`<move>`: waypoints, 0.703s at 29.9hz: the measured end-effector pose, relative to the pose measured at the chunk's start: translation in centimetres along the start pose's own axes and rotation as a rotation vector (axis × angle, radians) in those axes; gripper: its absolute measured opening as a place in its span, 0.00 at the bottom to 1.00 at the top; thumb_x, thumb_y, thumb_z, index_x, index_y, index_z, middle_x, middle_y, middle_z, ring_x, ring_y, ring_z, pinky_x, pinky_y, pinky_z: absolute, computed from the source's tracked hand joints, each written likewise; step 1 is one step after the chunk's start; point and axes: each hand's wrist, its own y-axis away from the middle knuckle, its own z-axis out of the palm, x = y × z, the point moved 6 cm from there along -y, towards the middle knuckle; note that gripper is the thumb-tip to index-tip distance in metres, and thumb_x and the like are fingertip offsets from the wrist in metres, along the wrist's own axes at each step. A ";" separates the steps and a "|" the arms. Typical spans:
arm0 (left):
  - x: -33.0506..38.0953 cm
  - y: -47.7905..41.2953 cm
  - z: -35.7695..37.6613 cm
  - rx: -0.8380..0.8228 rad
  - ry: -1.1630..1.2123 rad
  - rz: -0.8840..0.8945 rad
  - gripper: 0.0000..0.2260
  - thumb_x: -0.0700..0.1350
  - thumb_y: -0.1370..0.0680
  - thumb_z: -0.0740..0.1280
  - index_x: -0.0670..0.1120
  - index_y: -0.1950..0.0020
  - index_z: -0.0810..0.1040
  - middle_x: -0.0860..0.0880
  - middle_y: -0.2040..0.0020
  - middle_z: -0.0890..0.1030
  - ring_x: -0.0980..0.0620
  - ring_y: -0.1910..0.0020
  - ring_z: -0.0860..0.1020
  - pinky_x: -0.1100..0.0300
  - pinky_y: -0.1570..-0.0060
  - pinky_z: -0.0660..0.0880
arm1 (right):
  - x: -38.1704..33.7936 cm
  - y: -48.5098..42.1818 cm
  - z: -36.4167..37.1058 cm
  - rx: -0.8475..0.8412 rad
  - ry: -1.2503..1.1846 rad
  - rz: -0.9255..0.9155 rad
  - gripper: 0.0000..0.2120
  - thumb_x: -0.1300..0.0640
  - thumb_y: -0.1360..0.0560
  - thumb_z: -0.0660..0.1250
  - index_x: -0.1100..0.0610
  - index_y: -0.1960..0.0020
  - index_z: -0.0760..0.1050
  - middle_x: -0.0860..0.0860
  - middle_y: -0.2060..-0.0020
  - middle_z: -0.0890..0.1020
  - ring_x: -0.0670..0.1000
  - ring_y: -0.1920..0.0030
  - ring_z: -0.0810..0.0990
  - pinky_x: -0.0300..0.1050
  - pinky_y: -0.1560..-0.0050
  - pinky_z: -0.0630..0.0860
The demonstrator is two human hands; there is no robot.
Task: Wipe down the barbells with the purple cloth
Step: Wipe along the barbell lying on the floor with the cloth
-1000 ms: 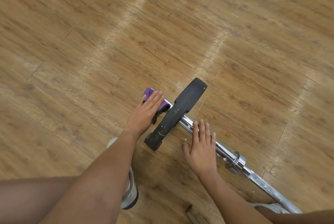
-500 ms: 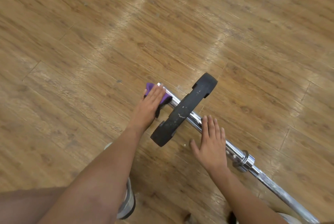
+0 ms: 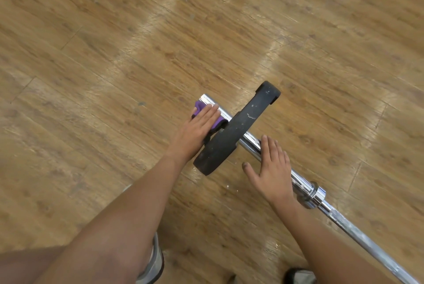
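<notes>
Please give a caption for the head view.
Left hand presses purple cloth onto chrome barbell; right hand rests on it.

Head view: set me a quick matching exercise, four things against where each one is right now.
1 purple cloth
2 weight plate
3 left hand
4 right hand

A flat on the chrome bar, between plate and collar
B on edge on the floor
C pressing the cloth
D on the bar near its end

Pairs: 1-D, 2-B, 3-C, 4-A
</notes>
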 end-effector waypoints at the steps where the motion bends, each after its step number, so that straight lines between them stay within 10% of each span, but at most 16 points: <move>1: 0.1 -0.7 -0.2 0.028 0.024 -0.021 0.41 0.26 0.30 0.69 0.41 0.20 0.59 0.46 0.19 0.58 0.52 0.20 0.54 0.48 0.21 0.51 | 0.2 -0.2 -0.1 -0.001 -0.003 0.004 0.42 0.32 0.23 0.52 0.52 0.17 0.46 0.52 0.19 0.56 0.54 0.19 0.51 0.56 0.21 0.49; 10: -0.2 -3.8 -0.3 0.012 0.031 -0.004 0.35 0.29 0.25 0.67 0.43 0.19 0.60 0.49 0.19 0.58 0.51 0.20 0.55 0.53 0.22 0.44 | 0.9 -1.5 -1.1 -0.070 -0.054 0.015 0.45 0.28 0.26 0.46 0.51 0.17 0.45 0.51 0.19 0.56 0.53 0.19 0.52 0.54 0.20 0.49; 14: -2.6 -4.3 -1.2 0.068 0.106 -0.187 0.32 0.30 0.25 0.69 0.40 0.22 0.65 0.44 0.21 0.63 0.46 0.21 0.59 0.37 0.24 0.56 | 0.8 -1.5 -1.3 -0.081 -0.074 0.013 0.45 0.28 0.27 0.45 0.50 0.17 0.45 0.51 0.19 0.56 0.52 0.19 0.52 0.53 0.21 0.48; 21: 0.3 -3.3 0.1 -0.052 0.025 -0.019 0.36 0.34 0.21 0.66 0.46 0.17 0.52 0.52 0.18 0.49 0.54 0.19 0.45 0.51 0.21 0.44 | 0.9 -1.6 -1.1 -0.073 -0.077 0.009 0.45 0.28 0.27 0.46 0.51 0.17 0.46 0.51 0.19 0.57 0.53 0.19 0.54 0.55 0.21 0.50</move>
